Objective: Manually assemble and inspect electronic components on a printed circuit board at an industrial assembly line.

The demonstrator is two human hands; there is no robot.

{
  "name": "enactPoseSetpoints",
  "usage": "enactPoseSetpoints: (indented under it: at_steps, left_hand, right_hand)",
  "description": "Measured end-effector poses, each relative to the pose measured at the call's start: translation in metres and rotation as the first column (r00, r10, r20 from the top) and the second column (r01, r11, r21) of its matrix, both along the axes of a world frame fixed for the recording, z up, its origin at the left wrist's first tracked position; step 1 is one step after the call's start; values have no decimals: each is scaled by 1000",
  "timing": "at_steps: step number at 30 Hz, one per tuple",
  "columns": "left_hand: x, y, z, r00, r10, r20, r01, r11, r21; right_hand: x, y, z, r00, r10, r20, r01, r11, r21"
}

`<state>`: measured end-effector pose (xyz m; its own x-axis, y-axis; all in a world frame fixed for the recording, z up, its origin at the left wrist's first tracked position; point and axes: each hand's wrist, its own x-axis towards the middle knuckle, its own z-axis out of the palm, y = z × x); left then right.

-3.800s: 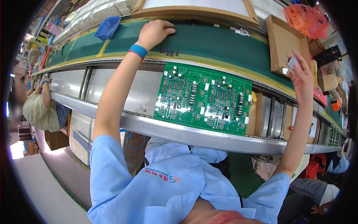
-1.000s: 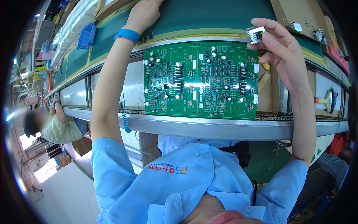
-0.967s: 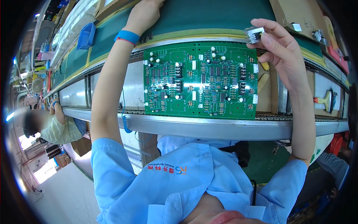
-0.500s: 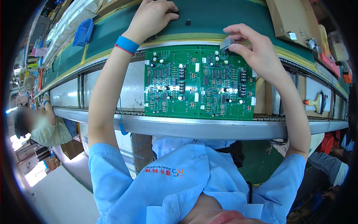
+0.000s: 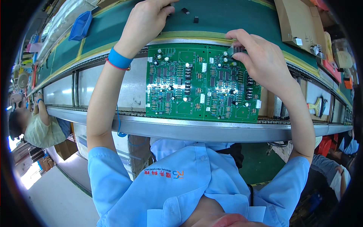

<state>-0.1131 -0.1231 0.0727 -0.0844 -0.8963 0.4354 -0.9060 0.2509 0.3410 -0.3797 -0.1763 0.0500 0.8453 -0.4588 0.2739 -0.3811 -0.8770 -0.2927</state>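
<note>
My right hand (image 5: 261, 60) pinches a small grey finned heat sink (image 5: 236, 50) over the far right part of the green circuit board (image 5: 172, 109). The board is a joined pair of matching halves with capacitors, resistors and white connectors. Beyond it, my left hand (image 5: 147, 19) is closed over the green mat; its fingertips are partly cut off by the upper edge, and a dark bit shows at them. Just right of those fingers lies a black three-legged component (image 5: 185, 11). Another black three-legged component (image 5: 196, 19) lies nearer the board.
Metal conveyor rails (image 5: 204, 128) carry the board along its near and far sides. A blue bin (image 5: 80, 25) stands far left on the green mat (image 5: 219, 17). At far right is a cardboard box (image 5: 300, 24) with small metal parts. A brush (image 5: 317, 106) lies right; a co-worker (image 5: 43, 125) is at left.
My right hand has brought the heat sink nearer, over the board's far edge area. My left hand has shifted left, and a second black component now shows beside it. The view has shifted slightly.
</note>
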Motion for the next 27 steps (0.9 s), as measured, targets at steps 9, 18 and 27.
enactPoseSetpoints:
  at_steps: [9, 18, 27]
  left_hand:
    - [6, 18, -4, 991, 14, -132, -17, 999, -28]
    - [-3, 32, 8, 913, 193, -360, -106, 963, 249]
    - [24, 53, -23, 969, 7, -248, 34, 987, 160]
  right_hand:
    - [2, 3, 2, 1000, 23, 5, -23, 999, -27]
    - [0, 4, 2, 1000, 0, -21, 0, 1000, 2]
    - [0, 3, 1, 1000, 30, 3, -30, 999, -32]
